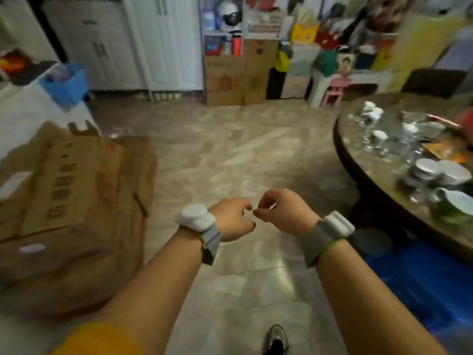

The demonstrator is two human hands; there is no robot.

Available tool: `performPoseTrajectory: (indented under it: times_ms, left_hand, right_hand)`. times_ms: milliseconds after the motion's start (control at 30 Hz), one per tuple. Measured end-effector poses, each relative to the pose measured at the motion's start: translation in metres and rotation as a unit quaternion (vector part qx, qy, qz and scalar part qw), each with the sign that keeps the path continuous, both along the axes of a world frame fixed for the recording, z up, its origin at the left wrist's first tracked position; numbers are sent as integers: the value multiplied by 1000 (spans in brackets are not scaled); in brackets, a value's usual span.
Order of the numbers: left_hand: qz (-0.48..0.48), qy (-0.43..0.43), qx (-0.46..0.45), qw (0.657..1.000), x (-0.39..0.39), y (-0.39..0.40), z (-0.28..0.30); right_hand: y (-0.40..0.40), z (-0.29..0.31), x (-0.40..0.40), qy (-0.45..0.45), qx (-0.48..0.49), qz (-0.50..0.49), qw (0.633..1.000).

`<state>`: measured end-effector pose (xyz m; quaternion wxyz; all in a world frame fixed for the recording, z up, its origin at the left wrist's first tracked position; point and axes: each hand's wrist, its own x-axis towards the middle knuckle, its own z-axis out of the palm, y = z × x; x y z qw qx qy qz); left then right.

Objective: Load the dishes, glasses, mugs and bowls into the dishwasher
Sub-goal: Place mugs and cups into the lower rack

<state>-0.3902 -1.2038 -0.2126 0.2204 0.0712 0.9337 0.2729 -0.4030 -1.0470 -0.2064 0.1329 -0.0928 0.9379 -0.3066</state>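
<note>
Flattened cardboard boxes (pixel 71 196) lie on the tiled floor (pixel 230 155) near white cabinets (pixel 143 42).

This is a lived-in home, a dining or living room used also for storage. A round, marble-topped counter (pixel 363 149) at the right of the frame carries household tableware: stacked white bowls (pixel 440 172), small white cups (pixel 373 114) and clear glasses (pixel 368 139). The tiled floor (pixel 230 155) runs back to white cabinet doors (pixel 158 42) at the upper left. Along the back wall, brown cardboard boxes (pixel 230 78) stand stacked, with colourful gift bags (pixel 304 32) and a small pink stool (pixel 335 90) at the upper right. A large flattened cardboard box (pixel 71 196) lies at the left, and a blue plastic basket (pixel 66 83) sits above it.
</note>
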Motion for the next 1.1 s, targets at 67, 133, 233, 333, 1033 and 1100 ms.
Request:
performPoseTrajectory:
  times_ms: [67, 133, 233, 333, 1033, 1100]
  left_hand:
    - [-32, 10, 26, 999, -19, 42, 9]
    - [-56, 0, 55, 997, -56, 119, 7]
    - [-52, -25, 165, 985, -108, 212, 11]
    - [-28, -63, 293, 953, -151, 301, 17]
    - [-207, -113, 290, 928, -515, 538, -32]
    - [-219, -105, 277, 930, -549, 546, -35]
  right_hand:
    - [45, 3, -9, 5, -8, -46, 999]
    - [122, 2, -26, 32, -35, -127, 991]
    - [221, 3, -57, 60, -55, -209, 975]
    - [307, 12, -83, 65, -71, -261, 961]
    - [515, -26, -379, 42, -111, -442, 889]
    - [518, -30, -409, 23, -91, -444, 891]
